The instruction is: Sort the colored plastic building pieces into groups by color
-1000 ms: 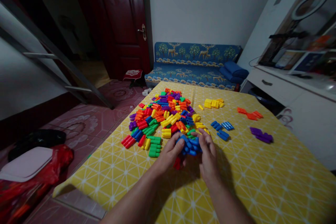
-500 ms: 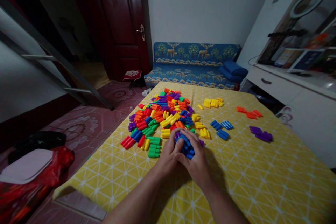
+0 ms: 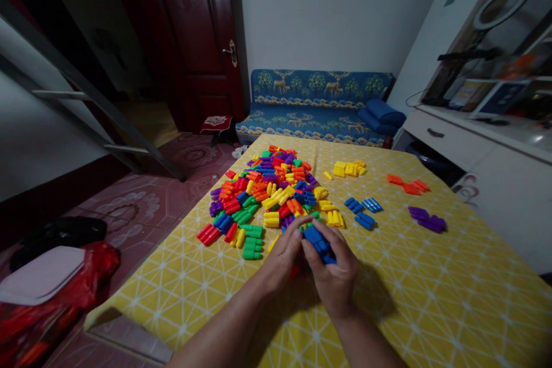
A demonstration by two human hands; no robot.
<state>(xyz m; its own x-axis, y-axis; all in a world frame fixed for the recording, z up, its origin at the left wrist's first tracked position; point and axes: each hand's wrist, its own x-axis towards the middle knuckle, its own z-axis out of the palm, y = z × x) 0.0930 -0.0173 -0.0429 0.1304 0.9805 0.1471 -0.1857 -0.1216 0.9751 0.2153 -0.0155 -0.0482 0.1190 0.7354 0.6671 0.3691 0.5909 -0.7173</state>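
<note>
Blue bullet-shaped plastic building blocks (image 3: 319, 241) are held together in a small bunch just above the near middle of the table. My right hand (image 3: 338, 267) is closed around them, thumb on the near side and fingers over the top. My left hand (image 3: 280, 256) presses in from the left, its curled fingers reaching the far side of the bunch; the fingertips are partly hidden. A bit of red (image 3: 295, 272) shows beneath the hands. Beyond them spreads a mixed heap of blocks (image 3: 259, 190) in red, orange, yellow, green, blue and purple.
Sorted to the right lie yellow blocks (image 3: 349, 168), blue blocks (image 3: 364, 219), orange blocks (image 3: 407, 184) and purple blocks (image 3: 426, 219). A yellow patterned cloth (image 3: 194, 287) covers the table. Behind stands a blue sofa (image 3: 302, 118); a white cabinet (image 3: 509, 184) is at right.
My right hand has shifted slightly right and turned, carrying the blue blocks with it. The left hand's grip around them has loosened, and a red bit now shows underneath.
</note>
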